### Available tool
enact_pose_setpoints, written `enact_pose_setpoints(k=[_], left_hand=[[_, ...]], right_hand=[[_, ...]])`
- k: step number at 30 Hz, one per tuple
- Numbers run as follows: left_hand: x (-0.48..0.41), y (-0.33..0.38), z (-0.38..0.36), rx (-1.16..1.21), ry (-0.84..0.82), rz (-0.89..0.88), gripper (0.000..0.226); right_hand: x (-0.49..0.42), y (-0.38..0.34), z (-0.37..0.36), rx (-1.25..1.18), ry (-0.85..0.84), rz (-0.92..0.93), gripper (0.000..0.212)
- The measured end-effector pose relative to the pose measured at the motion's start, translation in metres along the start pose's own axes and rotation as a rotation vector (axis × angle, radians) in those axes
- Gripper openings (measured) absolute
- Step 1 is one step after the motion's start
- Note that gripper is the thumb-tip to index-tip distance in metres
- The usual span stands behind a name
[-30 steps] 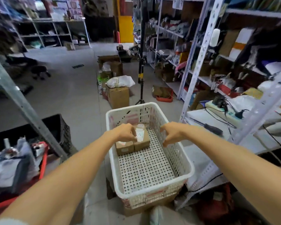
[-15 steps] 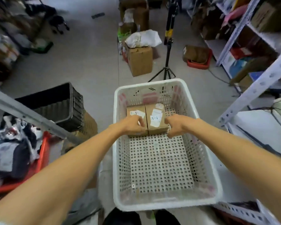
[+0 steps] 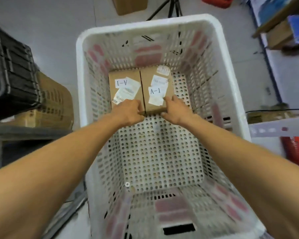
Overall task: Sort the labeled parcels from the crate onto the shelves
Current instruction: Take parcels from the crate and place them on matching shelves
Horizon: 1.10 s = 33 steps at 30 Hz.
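While we are bending closer, our left hand is gripping the left box, our right hand pinching the right box for lifting.

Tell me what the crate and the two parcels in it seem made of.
Crate: white moulded plastic, matte, judging by its perforated floor and slotted walls. Left parcel and right parcel: apparently plain brown cardboard, dull, with white paper labels stuck on.

Both arms stretch forward into the crate. The left hand grips the left parcel; the right hand pinches the right parcel.
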<state>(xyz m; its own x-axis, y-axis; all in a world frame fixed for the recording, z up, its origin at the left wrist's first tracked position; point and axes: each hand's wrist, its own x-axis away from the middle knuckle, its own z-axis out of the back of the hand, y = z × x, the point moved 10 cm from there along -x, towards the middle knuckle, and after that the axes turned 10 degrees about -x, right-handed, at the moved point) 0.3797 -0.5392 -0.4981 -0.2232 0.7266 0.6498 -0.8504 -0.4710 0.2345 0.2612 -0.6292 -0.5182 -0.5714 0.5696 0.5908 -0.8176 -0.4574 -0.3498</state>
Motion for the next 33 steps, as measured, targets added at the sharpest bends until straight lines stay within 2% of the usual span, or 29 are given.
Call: enact_pose_setpoints(k=[4,8,10,12,15,17,20,23,29,33], left_hand=[[-0.041,-0.019,-0.019,0.083,0.011,0.008,0.034],[-0.064,-0.032,-0.036,0.257,0.097,0.032,0.025],[-0.068,-0.034,-0.044,0.368,0.145,0.034,0.019],[-0.071,-0.033,-0.051,0.410,0.175,-0.008,0.019],[-0.073,-0.038,-0.060,0.405,0.211,-0.047,0.021],[-0.075,-0.045,-0.064,0.436,0.223,-0.020,0.024],[-0.075,-0.052,-0.067,0.441,0.253,0.006,0.024],[-0.076,-0.053,-0.071,0.430,0.253,0.016,0.023],[-0.072,-0.046,-0.077,0.479,0.229,0.026,0.026],[-0.066,-0.042,-0.084,0.459,0.239,0.037,0.024]], right_hand=[[-0.056,0.010,-0.013,-0.062,0.112,-0.107,0.096],[-0.099,0.016,-0.060,-0.201,0.026,-0.254,0.120],[-0.104,0.019,-0.076,-0.243,0.048,-0.273,0.128],[-0.102,0.027,-0.079,-0.263,0.104,-0.246,0.125],[-0.094,0.053,-0.079,-0.363,0.096,-0.264,0.119],[-0.094,0.061,-0.078,-0.373,0.080,-0.294,0.124],[-0.104,0.048,-0.072,-0.233,0.109,-0.297,0.138],[-0.111,0.042,-0.070,-0.193,0.137,-0.316,0.150],[-0.106,0.042,-0.075,-0.226,0.194,-0.357,0.154],[-0.088,0.045,-0.078,-0.157,0.214,-0.395,0.154]])
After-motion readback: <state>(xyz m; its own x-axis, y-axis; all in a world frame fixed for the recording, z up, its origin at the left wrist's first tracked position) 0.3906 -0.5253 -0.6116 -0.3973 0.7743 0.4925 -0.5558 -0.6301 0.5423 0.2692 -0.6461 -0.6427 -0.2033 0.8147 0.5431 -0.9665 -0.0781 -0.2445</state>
